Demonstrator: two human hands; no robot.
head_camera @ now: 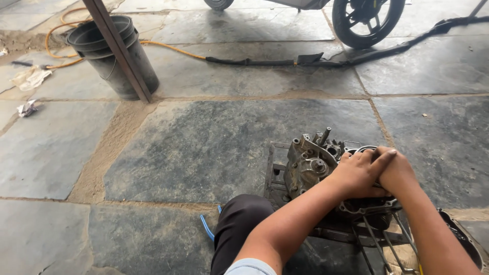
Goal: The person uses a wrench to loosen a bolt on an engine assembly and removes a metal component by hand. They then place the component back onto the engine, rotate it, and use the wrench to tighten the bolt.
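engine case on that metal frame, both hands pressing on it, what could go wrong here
1. Both hands, left hand and right hand, press on the engine case, which sits on a slatted metal frame; it might rock or slip off.
2. A bare shaft sticks up beside the fingers; a slip could scrape them.
3. Loose long tools lie near the right forearm and could be knocked.
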